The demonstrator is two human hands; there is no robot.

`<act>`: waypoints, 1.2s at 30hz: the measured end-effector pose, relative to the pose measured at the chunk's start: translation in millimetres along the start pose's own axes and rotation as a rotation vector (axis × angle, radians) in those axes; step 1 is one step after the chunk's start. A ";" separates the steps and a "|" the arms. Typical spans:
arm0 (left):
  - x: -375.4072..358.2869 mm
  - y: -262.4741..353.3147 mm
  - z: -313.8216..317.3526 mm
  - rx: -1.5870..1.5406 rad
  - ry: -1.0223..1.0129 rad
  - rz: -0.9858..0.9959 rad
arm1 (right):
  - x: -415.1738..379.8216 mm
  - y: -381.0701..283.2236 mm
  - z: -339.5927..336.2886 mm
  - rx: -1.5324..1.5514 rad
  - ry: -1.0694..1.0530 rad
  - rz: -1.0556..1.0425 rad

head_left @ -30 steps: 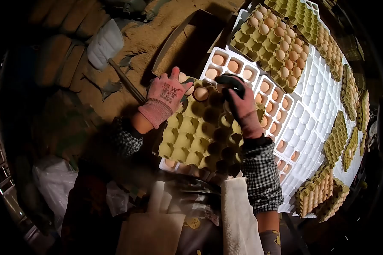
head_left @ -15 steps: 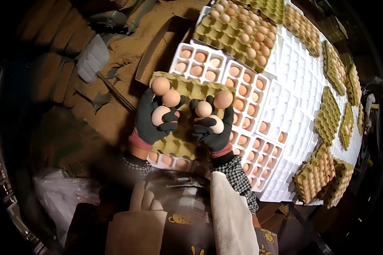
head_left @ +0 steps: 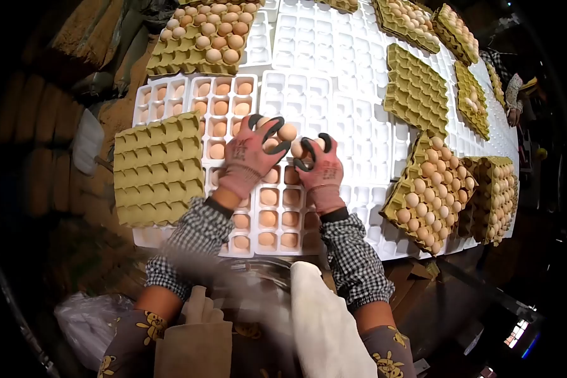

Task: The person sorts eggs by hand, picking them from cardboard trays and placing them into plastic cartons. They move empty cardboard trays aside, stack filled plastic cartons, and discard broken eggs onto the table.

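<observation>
Both hands wear pink gloves with black fingertips. My left hand is closed around brown eggs, held palm down over a white plastic egg tray. My right hand sits beside it, also gripping eggs, of which only a little shows between the fingers. Under both hands the white tray's cells hold brown eggs in rows. An empty green pulp egg tray lies to the left of my left hand.
White trays cover the table. Green pulp trays full of eggs stand at the back left, at the right and far right. An empty pulp tray lies right of centre. Another person's hand shows at the far right edge.
My hands lifted several eggs out of the pulp tray, turned palm down and moved right over the white tray. The emptied pulp tray now lies to the left.
</observation>
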State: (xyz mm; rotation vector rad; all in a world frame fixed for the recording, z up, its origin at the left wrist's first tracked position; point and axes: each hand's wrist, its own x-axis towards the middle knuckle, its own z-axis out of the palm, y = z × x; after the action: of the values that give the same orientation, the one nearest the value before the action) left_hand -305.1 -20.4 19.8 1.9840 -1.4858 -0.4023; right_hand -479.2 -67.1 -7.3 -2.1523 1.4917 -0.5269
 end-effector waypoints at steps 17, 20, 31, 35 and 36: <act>76.1 -40.3 72.1 0.166 -0.038 0.035 | 123.4 45.6 45.0 -0.295 -0.045 -0.225; 23.7 -18.4 18.0 0.490 0.072 -0.077 | 122.1 52.1 49.8 -0.227 0.030 -0.286; -103.0 -67.4 -86.6 0.551 0.225 -0.471 | -35.2 -175.0 -192.5 1.356 -1.174 -0.494; -98.3 -69.0 -118.3 0.338 0.463 -0.148 | -65.2 -218.4 -179.1 1.606 -1.089 -0.722; -92.2 -60.0 -123.7 0.364 0.444 -0.071 | -67.2 -222.6 -174.0 1.616 -1.062 -0.715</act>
State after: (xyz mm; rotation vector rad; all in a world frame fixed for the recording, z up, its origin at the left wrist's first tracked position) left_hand -218.2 113.2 64.7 2.2216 -1.2663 0.2906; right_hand -428.6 35.9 259.5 -1.0453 -0.3944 -0.3965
